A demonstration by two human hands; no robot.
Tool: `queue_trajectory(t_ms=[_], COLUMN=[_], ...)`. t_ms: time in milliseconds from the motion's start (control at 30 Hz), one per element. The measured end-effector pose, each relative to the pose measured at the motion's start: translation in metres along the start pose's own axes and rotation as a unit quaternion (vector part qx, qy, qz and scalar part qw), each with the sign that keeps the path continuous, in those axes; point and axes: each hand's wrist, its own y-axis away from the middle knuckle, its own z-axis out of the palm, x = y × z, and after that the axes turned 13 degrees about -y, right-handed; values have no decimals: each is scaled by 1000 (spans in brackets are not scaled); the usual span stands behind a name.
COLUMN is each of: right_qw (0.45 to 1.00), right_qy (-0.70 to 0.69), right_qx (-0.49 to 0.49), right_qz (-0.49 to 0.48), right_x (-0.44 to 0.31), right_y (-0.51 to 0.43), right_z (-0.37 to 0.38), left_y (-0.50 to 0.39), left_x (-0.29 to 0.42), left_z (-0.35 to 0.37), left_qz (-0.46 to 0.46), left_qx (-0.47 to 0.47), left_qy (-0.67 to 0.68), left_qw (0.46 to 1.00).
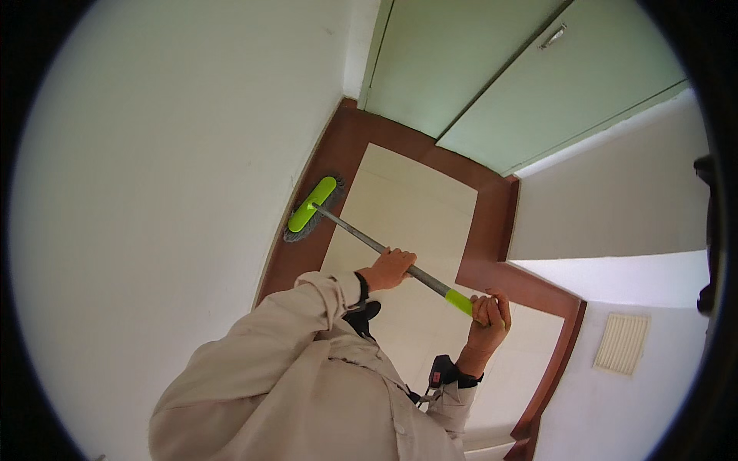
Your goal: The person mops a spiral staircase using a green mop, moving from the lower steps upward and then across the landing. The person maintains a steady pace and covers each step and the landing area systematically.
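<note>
A mop with a lime-green head and a grey fringe rests on the reddish-brown floor border, close beside the left wall. Its grey pole slants down to the right and ends in a lime-green grip. My left hand is closed round the middle of the pole. At the upper end, my right hand is wrapped round the green grip, which partly hides behind the fingers. Both wrists carry black bands, and a small black device sits by the right one.
A white wall runs along the left. Pale green double doors stand beyond the cream floor tiles. To the right are wall corners with brown skirting and a louvred vent cover. A dark shoe shows below me.
</note>
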Motion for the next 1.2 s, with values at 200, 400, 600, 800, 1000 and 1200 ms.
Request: queue_trajectory(t_ms=[200, 400, 600, 800, 1000, 1200], right_qw=[998, 996, 964, 911, 920, 975], right_qy=[46, 22, 52, 59, 48, 32], right_qx=[-47, 82, 242, 357, 333, 182], right_qz=[22, 2, -101, -196, -200, -121], right_x=[27, 44, -28, -60, -48, -37], right_y=[-53, -53, 21, 84, 73, -2], right_z=[56, 22, -72, -102, -113, -134], left_y=[-21, -56, -96, -119, -123, -140], left_x=[-50, -49, 76, 167, 155, 106], left_z=[-27, 15, 79, 104, 108, 103], left_qz=[-71, -55, 101, 265, 261, 122], left_qx=[59, -41, -151, -281, -252, -139], left_qy=[56, 20, -16, -9, -18, -36], left_qw=[994, 997, 983, 922, 932, 982])
